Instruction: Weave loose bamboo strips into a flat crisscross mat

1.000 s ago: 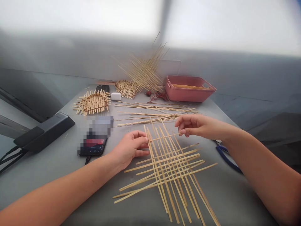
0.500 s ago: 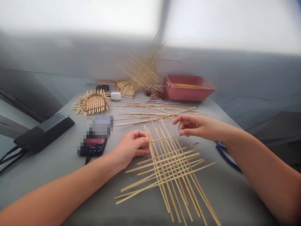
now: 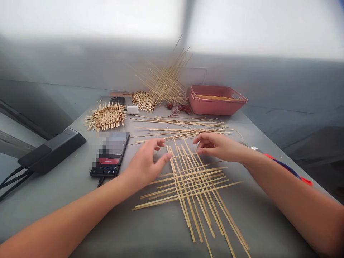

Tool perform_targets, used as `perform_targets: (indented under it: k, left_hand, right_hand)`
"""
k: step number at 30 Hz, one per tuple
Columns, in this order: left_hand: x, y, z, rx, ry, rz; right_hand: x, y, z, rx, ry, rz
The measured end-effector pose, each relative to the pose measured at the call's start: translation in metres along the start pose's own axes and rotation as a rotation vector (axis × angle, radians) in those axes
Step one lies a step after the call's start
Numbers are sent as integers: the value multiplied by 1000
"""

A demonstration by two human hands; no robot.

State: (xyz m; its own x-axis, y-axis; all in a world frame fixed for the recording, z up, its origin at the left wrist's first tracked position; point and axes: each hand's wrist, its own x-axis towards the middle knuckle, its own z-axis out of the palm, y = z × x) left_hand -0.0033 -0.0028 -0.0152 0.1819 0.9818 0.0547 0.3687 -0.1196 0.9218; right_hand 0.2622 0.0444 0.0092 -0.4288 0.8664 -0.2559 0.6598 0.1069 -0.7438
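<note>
A loose lattice of crossed bamboo strips (image 3: pixel 195 182) lies on the grey table. At its far left corner is my left hand (image 3: pixel 146 161), thumb and fingers apart, the thumb tip beside the ends of the long strips. Across the far part of the lattice runs a thin cross strip (image 3: pixel 184 155). My right hand (image 3: pixel 212 146) has its thumb and curled fingers closed at the right end of that thin strip; the fingertips partly hide the contact.
Loose strips (image 3: pixel 182 130) lie beyond the lattice. A phone (image 3: pixel 110 157) and black power strip (image 3: pixel 53 148) are left. Woven pieces (image 3: pixel 109 116), a white case (image 3: pixel 132 109), red cord (image 3: pixel 181 108) and a pink basket (image 3: pixel 215 106) stand behind. Blue-and-red-handled pliers (image 3: pixel 288 168) lie right.
My left hand has opened and let go of the thin strip's left end. My right hand has shifted left. The lattice has moved slightly, its near-left strip ends now farther from me.
</note>
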Motion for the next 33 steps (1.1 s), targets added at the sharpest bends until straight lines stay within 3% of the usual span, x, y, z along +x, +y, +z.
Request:
perform_targets:
  k: [4,10,14,18,22,28,33]
  left_hand:
    - [-10,-1,5,392,-93,261]
    - [-16,-2,15,604,-243,298]
    - [-15,-2,15,635,-286,303]
    - [-14,-3,14,624,-278,306]
    - [-10,-3,7,631,-248,314]
    - [1,-2,-9,627,-520,543]
    - [7,-2,-16,574,-575,654]
  right_hand:
    - [1,-1,10,-156,14,-13]
    - [-8,-16,29,-391,109,-203]
    - [-12,-18,40,-436,127,-282]
    - [-12,-18,46,-433,1,-254]
    - [-11,-18,48,-459,1,-245]
    - [-10,-18,48,-451,1,-214]
    - [-10,-17,48,-445,-11,-217]
